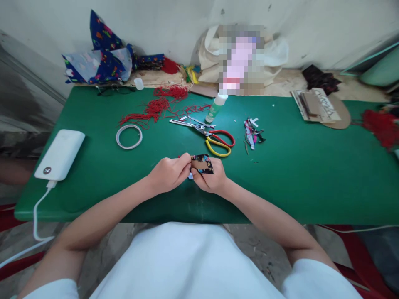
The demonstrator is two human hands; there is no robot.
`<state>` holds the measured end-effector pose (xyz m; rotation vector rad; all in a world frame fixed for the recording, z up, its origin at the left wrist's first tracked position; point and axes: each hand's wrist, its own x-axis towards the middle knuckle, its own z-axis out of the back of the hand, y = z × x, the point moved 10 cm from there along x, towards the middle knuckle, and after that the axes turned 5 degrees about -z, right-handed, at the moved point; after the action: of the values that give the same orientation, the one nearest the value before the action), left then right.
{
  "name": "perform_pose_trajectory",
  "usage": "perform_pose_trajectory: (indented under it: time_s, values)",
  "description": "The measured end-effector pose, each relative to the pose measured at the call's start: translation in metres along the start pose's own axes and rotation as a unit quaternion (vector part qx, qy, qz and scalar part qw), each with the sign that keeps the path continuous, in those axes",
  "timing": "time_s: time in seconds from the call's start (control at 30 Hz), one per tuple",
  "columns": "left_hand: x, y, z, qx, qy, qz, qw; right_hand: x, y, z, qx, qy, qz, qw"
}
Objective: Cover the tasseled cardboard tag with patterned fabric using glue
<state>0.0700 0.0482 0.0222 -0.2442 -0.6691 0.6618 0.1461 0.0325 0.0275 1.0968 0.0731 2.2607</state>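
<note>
both hands met over the near edge of the desk (pixel 280 178), close to its middle. the left hand (pixel 168 173) was closed, fingertips pinching the left edge of a small cardboard piece (pixel 202 164) wrapped in dark patterned fabric, while the right hand (pixel 211 179) gripped it from beneath, so it lay between them, nearly flat, about equally near each. just beyond lay the scissors (pixel 208 133), handles toward the right hand, with red thread (pixel 158 106) toward the far edge.

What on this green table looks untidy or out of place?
Red thread lies tangled and spread loosely behind the scissors, and small scraps are scattered right of them. Nothing looks spilled or damaged.
</note>
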Motion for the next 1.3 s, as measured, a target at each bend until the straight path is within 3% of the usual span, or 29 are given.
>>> perform_pose_trajectory:
  time_s: [0.9,1.3]
  values:
    - [-0.001,-0.002,-0.002,0.067,0.017,0.003,0.998,-0.002,-0.01,-0.012,0.016,0.06,-0.031,0.998]
    - [0.002,-0.014,0.005,0.207,-0.001,-0.115,0.972,-0.002,-0.015,-0.013,0.03,0.092,-0.06,0.994]
